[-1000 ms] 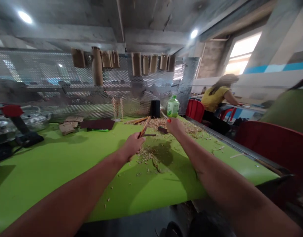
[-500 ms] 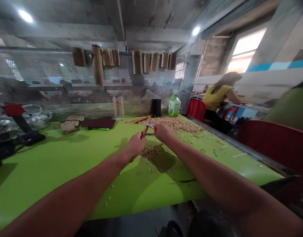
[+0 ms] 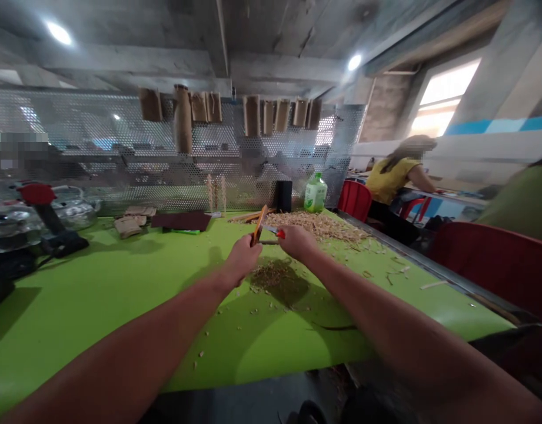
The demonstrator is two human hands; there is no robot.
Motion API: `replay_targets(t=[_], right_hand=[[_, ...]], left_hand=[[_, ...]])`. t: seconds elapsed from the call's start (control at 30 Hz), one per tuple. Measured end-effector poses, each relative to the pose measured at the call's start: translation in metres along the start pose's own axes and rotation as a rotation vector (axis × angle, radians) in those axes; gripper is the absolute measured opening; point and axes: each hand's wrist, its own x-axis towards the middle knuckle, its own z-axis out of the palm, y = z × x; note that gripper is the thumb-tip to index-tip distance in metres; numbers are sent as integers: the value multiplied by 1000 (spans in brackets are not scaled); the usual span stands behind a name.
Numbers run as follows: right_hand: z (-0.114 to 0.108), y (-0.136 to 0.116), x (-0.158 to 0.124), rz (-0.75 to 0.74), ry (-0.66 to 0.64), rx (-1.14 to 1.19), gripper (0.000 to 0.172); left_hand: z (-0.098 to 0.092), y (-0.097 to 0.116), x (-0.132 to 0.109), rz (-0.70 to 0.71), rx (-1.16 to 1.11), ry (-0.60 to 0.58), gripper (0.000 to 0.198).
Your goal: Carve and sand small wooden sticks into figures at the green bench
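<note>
My left hand [image 3: 243, 259] is closed round a narrow orange-brown wooden piece [image 3: 260, 225], which points up and away from me. In my right hand [image 3: 297, 242] is a knife [image 3: 271, 229] with a red handle. The blade points left, with its tip close beside the wooden piece; whether they touch is too small to tell. Under both hands, small wood chips [image 3: 275, 275] lie on the green tabletop [image 3: 133, 294]. A short grey stick [image 3: 269, 242] shows between the hands.
Behind the hands are a heap of shavings [image 3: 323, 225], a green bottle [image 3: 315, 194] and a black block [image 3: 283, 196]. Dark sheets [image 3: 181, 221] and a red-topped tool [image 3: 43, 206] stand left. A person in yellow [image 3: 389, 174] sits beyond a red chair [image 3: 354, 200].
The whole view has shifted slightly, so most things appear a little lower and to the right. The knife has moved slightly right relative to the wooden piece, which looks more upright.
</note>
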Motion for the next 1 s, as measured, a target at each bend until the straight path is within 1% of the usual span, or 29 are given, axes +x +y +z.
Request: replay_targets(t=[0.07, 0.13, 0.27, 0.5, 0.63, 0.8, 0.87, 0.93, 1.0], right_hand=[[4, -12, -4, -45, -34, -38, 25], [6, -16, -6, -52, -39, -59, 25], [3, -10, -5, -42, -25, -91, 25], [-3, -3, 2, 25, -7, -117, 28], [-2, 8, 10, 36, 34, -120, 29], [1, 28, 22, 180, 25, -111, 32], [3, 33, 25, 195, 38, -106, 34], [4, 38, 27, 202, 47, -82, 34], [2, 50, 27, 274, 23, -41, 34]], left_hand=[[1, -1, 1, 29, 22, 22, 9], [3, -2, 1, 61, 81, 29, 5], [7, 0, -1, 92, 165, 15, 5], [7, 8, -6, 108, 201, -30, 4], [8, 11, -10, 111, 223, -42, 4], [11, 10, -15, 57, 146, -144, 5], [12, 11, -18, 38, 132, -171, 9], [13, 14, -24, 20, 142, -174, 15], [14, 19, -33, 51, 163, -215, 25]])
